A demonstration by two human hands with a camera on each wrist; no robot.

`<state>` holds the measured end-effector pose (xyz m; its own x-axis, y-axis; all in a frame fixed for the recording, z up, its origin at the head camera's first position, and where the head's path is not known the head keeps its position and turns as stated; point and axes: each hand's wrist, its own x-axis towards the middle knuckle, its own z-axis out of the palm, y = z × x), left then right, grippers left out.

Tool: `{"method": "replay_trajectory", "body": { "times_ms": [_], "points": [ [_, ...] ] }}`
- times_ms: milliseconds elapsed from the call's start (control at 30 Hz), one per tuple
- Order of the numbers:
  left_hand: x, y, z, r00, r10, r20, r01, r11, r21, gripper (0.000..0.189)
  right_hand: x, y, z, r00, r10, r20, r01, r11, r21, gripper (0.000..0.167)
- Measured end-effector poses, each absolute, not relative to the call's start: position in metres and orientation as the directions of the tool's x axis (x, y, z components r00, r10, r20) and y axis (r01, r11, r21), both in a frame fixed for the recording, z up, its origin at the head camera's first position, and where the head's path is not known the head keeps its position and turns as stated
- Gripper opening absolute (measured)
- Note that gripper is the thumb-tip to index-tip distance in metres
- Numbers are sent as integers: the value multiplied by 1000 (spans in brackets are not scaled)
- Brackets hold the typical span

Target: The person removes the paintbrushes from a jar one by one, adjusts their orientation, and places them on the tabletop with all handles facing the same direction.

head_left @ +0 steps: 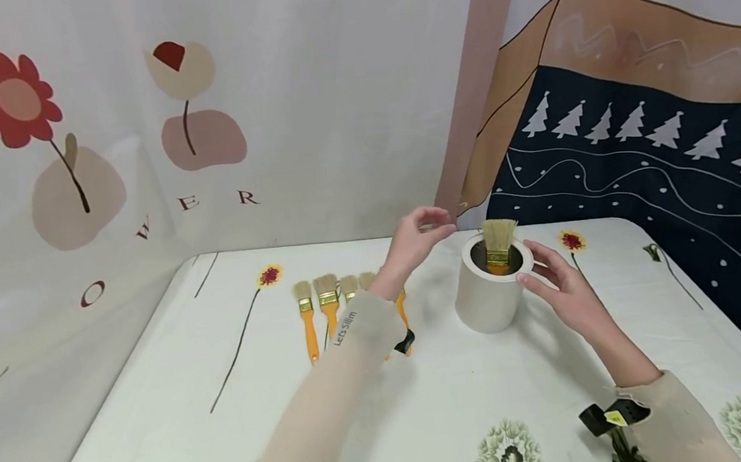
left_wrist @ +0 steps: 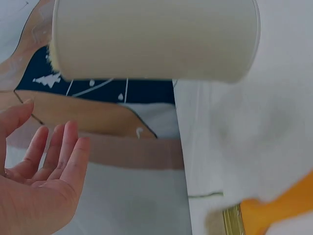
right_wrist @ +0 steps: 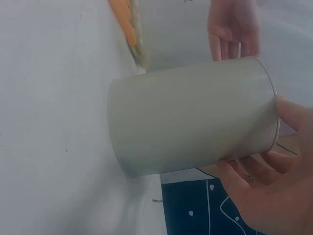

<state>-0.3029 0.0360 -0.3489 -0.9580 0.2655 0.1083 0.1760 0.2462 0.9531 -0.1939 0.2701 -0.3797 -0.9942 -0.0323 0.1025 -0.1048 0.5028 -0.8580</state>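
Observation:
A whitish cylindrical container [head_left: 486, 301] stands upright on the table. Inside it a paintbrush [head_left: 498, 236] leans with its pale bristles up; most of its orange handle is hidden by the wall. My right hand [head_left: 569, 289] holds the container at its right side, thumb by the rim, fingers around the wall, as the right wrist view also shows. Left of the rim, my left hand [head_left: 416, 245] hovers apart from it, fingers loosely bent around nothing. Several paintbrushes [head_left: 308, 320] with orange handles lie in a row to the left, some covered by my left forearm.
The table [head_left: 444, 419] wears a white cloth printed with flowers. Behind it hangs a pale curtain [head_left: 331, 115] with flower prints. At the right is a dark blue cloth [head_left: 608, 168] with tree prints. A black wrist strap [head_left: 623, 413] sits at my right sleeve.

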Motion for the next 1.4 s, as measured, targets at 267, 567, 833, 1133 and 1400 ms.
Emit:
{"method": "replay_trajectory", "body": {
  "times_ms": [267,567,833,1133,1400],
  "points": [
    [-302,59,-350,-931,343,128,216,234,948,38,-194,269,-379,-993,-41,107,-113,499,-859,70],
    [-298,72,-350,-885,445,141,268,238,934,42,-195,267,-379,-994,-49,102,-113,495,-861,70],
    [-295,77,-350,-876,445,184,317,246,916,31,-194,268,-379,-994,-50,98,-110,498,-860,70],
    [-289,77,-348,-905,381,188,311,292,904,20,-193,269,-379,-994,-51,95,-108,505,-856,71],
    [-284,77,-341,-887,377,267,371,240,897,12,-192,270,-379,-993,-53,103,-116,501,-858,70]
  ]
}}
